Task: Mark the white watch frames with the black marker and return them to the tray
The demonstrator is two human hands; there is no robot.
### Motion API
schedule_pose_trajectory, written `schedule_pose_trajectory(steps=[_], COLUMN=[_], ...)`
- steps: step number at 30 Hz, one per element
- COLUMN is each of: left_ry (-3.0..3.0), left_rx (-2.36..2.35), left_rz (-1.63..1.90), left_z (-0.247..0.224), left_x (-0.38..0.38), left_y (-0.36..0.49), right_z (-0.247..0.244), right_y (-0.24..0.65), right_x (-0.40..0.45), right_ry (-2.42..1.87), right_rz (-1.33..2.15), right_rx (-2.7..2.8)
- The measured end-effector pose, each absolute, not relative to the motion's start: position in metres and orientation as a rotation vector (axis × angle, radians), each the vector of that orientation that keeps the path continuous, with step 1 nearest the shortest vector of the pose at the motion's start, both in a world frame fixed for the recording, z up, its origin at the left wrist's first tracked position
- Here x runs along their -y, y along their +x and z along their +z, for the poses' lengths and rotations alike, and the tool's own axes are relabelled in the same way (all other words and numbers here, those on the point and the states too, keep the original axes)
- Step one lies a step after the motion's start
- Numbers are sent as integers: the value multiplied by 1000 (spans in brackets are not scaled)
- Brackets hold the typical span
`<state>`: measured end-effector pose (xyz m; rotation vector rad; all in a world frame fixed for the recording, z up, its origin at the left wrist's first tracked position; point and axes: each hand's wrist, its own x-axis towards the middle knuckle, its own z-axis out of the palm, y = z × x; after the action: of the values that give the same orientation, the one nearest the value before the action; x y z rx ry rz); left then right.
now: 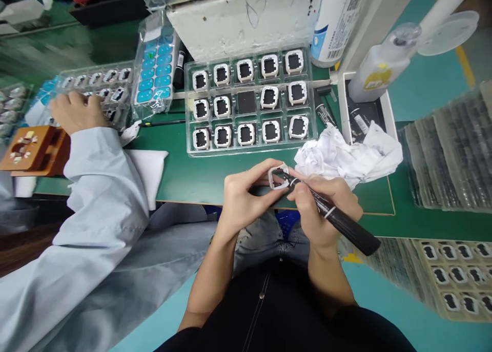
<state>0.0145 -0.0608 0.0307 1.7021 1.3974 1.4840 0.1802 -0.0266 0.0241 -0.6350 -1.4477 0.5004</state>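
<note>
Between the thumb and fingers of my left hand (244,195) is a pale watch case frame (277,178), held up above the table's front edge. My right hand (321,203) grips a black marker pen (346,226), its tip at the right side of the frame; whether it touches cannot be made out. Behind my hands lies a clear plastic tray (251,148) with several similar watch frames in its pockets. One pocket (246,102) in the middle row holds no frame.
A crumpled white cloth (346,154) lies right of the tray, by a white box (386,111) and a bottle (378,67). Stacked trays (449,152) stand far right. On the left, a co-worker's hand (79,111) reaches over another tray, near an orange fixture (28,149).
</note>
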Motion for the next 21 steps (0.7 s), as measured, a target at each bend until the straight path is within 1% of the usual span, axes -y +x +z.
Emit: schedule_pose_trajectory(steps=[4, 11, 16, 21], left_ry=[1657, 1692, 1597, 1618], left_rx=[-1372, -1339, -1222, -1227], left_rz=[1472, 1510, 1450, 1447], left_z=[32, 30, 32, 34], left_x=[60, 58, 56, 56], left_y=[12, 12, 7, 5], right_z=[23, 22, 20, 20], right_y=[180, 182, 181, 180], right_x=[27, 27, 26, 26], right_ry=[-612, -613, -529, -491], right_rz=[542, 509, 482, 482], right_rx=[1415, 1459, 1444, 1452])
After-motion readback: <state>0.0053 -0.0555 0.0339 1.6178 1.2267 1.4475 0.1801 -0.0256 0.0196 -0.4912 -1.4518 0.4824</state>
